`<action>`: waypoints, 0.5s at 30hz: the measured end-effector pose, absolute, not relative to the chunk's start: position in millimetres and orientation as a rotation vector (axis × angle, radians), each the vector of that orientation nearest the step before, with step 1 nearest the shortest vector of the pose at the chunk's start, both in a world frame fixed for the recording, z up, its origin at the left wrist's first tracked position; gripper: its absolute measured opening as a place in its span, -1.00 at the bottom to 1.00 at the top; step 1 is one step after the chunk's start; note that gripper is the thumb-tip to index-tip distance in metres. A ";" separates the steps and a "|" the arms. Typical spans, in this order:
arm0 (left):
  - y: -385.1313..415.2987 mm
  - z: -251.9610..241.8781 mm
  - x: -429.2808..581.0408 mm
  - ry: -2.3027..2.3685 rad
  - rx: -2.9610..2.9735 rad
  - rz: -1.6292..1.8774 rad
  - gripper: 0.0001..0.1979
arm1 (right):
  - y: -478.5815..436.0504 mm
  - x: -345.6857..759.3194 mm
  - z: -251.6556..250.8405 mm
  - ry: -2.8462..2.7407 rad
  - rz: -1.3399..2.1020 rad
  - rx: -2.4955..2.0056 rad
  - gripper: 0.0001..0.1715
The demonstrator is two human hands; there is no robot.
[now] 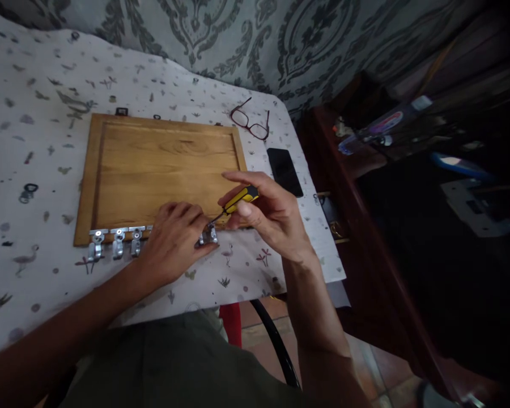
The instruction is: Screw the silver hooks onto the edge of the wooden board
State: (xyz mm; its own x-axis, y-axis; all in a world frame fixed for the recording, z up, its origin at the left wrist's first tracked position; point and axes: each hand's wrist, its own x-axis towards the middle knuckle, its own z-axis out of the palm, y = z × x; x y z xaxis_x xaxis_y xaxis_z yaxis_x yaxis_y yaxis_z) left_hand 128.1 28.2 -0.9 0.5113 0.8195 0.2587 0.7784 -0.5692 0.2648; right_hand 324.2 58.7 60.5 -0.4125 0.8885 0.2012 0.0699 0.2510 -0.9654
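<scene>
A framed wooden board [165, 170] lies flat on the table, with a metal hook rail [118, 242] along its near edge. Several silver hooks show on the rail; its middle part is covered by my left hand [170, 241]. The fingers of that hand bend over the board's edge, with the thumb below the hook at the right end, gripping the rail there. My right hand [267, 215] holds a small screwdriver [240, 199] with a yellow and black handle. Its shaft slants down to the rail's right end, beside my left fingertips. The exact contact at the tip is too small to make out.
Eyeglasses [250, 123] and a black phone [284, 171] lie right of the board on the patterned tablecloth [34, 164]. A dark red wooden piece of furniture [365, 238] stands to the right, with a plastic bottle [385, 126] on it. A patterned wall [255, 39] rises behind.
</scene>
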 end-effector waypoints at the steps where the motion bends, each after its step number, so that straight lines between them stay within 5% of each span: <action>1: 28.3 -0.7 128.2 1.393 2.629 0.548 -0.65 | 59.0 324.9 60.1 -1.706 1.236 -0.879 -0.63; 15: 27.1 0.6 128.3 1.411 2.624 0.533 -0.65 | 34.4 306.7 49.0 -1.490 0.630 -0.962 -0.84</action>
State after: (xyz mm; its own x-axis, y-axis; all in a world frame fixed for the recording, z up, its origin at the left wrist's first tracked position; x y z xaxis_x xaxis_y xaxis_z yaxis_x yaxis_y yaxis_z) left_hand 128.3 27.1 0.6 0.5052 0.8258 0.2506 0.7854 -0.5603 0.2631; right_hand 306.7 34.4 49.0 0.0352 0.8471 0.5303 0.2097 0.5126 -0.8326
